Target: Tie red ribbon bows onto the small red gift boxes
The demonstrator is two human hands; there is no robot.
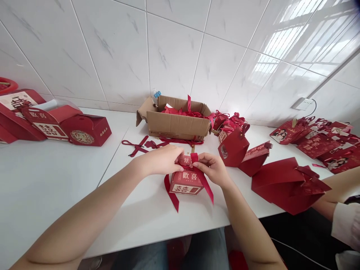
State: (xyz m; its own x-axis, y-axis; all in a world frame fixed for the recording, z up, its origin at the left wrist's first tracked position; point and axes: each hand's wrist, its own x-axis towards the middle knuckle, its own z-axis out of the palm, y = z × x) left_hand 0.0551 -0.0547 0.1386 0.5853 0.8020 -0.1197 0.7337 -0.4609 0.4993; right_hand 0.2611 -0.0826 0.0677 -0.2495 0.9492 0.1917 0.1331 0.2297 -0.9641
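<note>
A small red gift box (188,180) with white and gold characters stands on the white table in front of me. Red ribbon (205,183) is looped about its top, and its two loose ends hang down at the left and right of the box. My left hand (164,159) is closed at the box's upper left, thumb and fingers pinching the ribbon near the top flap. On the other side, my right hand (210,167) pinches a folded loop of the same ribbon between thumb and fingers. The knot area is partly hidden by my fingers.
Behind the box stands an open cardboard box (177,125) of red ribbons, with loose ribbon pieces (136,146) before it. Red boxes (88,129) sit at left. Several tied bags (289,183) stand at right, near a co-worker's arm (343,183).
</note>
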